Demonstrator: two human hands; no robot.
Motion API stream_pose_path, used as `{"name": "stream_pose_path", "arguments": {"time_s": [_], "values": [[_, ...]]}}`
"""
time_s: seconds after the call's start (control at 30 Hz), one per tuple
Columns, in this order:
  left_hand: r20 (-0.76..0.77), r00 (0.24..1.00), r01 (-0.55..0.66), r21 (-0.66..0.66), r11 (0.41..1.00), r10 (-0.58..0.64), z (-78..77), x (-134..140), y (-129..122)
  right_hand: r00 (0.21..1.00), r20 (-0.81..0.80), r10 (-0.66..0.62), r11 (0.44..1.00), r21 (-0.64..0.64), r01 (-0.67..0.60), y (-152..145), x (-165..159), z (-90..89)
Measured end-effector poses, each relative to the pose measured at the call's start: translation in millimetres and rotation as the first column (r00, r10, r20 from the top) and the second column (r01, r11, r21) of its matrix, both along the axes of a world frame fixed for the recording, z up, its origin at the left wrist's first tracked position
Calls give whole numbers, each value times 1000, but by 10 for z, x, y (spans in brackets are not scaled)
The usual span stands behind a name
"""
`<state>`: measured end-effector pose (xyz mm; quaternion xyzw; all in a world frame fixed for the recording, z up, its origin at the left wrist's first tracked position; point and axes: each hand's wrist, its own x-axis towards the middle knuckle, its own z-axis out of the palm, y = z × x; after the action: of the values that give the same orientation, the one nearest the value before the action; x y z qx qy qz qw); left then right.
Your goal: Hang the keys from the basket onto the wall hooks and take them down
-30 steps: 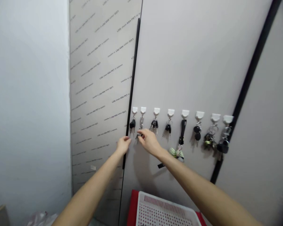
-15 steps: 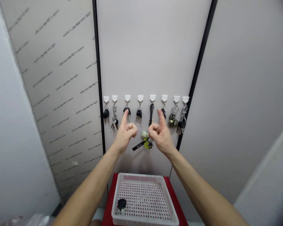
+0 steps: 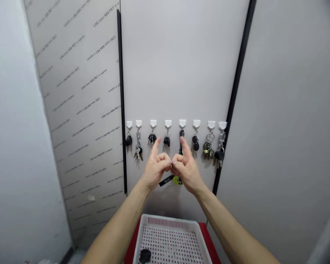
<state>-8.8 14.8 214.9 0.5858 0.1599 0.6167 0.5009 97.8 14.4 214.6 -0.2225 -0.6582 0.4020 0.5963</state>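
Observation:
My left hand (image 3: pixel 157 167) and my right hand (image 3: pixel 187 167) are raised in front of a row of keys on hooks. Each index finger points up while the other fingers curl in against the thumb. I see nothing held in either. The curled fingers of the two hands meet, or nearly meet, in the middle. Behind the left index finger hang black-headed keys (image 3: pixel 152 138) and another key bunch (image 3: pixel 167 141). A black strap (image 3: pixel 181 147) hangs partly behind the right index finger. Below the hands show a black tag (image 3: pixel 166 180) and a yellow-green charm (image 3: pixel 177 180), partly covered.
Several white hooks (image 3: pixel 196 124) on the pale wall panel carry key bunches, including brass-coloured keys (image 3: pixel 208 151) to the right. Below, a white perforated basket (image 3: pixel 172 221) rests on a red surface (image 3: pixel 209 238). A black-headed key (image 3: pixel 145 255) lies in its left part.
My hands have come closer together, from a clear gap to touching or nearly touching. The view has shifted, so hooks and basket appear lower and slightly further right.

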Motion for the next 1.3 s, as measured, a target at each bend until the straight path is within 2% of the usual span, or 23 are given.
{"name": "stream_pose_path", "arguments": {"time_s": [0.03,0.07,0.1,0.17,0.2,0.23,0.27,0.3,0.4,0.43,0.5,0.57,0.63,0.73,0.83,0.9,1.0,1.07,1.13,1.2,1.3], "values": [[-28,993,-118,-24,993,117,-62,-90,91,997,69,-40,997,-59,44,67,-21,-57],[-51,961,-273,-43,961,271,-114,-203,198,986,141,-90,988,-109,105,145,-47,-108],[-66,889,-456,-55,888,453,-149,-333,313,967,207,-147,975,-134,176,231,-82,-144],[-95,634,-773,-58,631,768,-157,-601,532,914,291,-282,944,-84,318,402,-180,-152],[-139,496,-868,-32,496,857,-132,-715,620,883,306,-356,926,-15,378,477,-244,-120],[-192,374,-923,19,384,907,-98,-801,686,849,313,-427,902,72,427,543,-318,-69],[-252,272,-949,91,302,929,-62,-853,729,809,315,-495,869,165,467,597,-397,-5],[-304,186,-953,174,246,934,-34,-871,753,765,316,-562,827,249,505,643,-479,62],[-367,8,-894,414,172,930,-43,-782,751,623,335,-707,706,383,596,744,-690,205],[-375,-23,-865,471,170,927,-77,-740,745,593,353,-723,690,386,611,772,-736,219],[-397,-31,-831,520,197,917,-155,-692,749,588,381,-713,701,351,622,817,-779,204],[-417,21,-836,490,245,908,-191,-714,770,623,367,-691,722,306,621,842,-761,170],[-402,99,-857,430,284,910,-140,-793,792,652,321,-687,727,288,624,843,-706,173],[-318,202,-877,361,315,926,111,-934,789,680,251,-689,722,312,617,818,-636,320],[-262,270,-892,295,343,927,458,-1025,760,697,174,-695,703,367,609,809,-639,596],[-324,286,-878,289,382,902,653,-1059,749,699,172,-694,696,409,590,812,-663,765],[-564,267,-774,357,522,781,812,-1115,736,685,312,-658,736,461,496,769,-652,843],[-663,264,-720,349,600,701,836,-1171,712,655,441,-614,778,479,407,680,-580,718],[-666,304,-732,294,614,681,834,-1231,669,617,557,-556,823,476,312,554,-458,441],[-635,355,-755,238,611,686,844,-1278,616,574,681,-455,885,419,204,416,-304,40],[-573,432,-760,183,623,696,933,-1310,541,460,852,-250,968,227,106,220,-55,-668]]}}
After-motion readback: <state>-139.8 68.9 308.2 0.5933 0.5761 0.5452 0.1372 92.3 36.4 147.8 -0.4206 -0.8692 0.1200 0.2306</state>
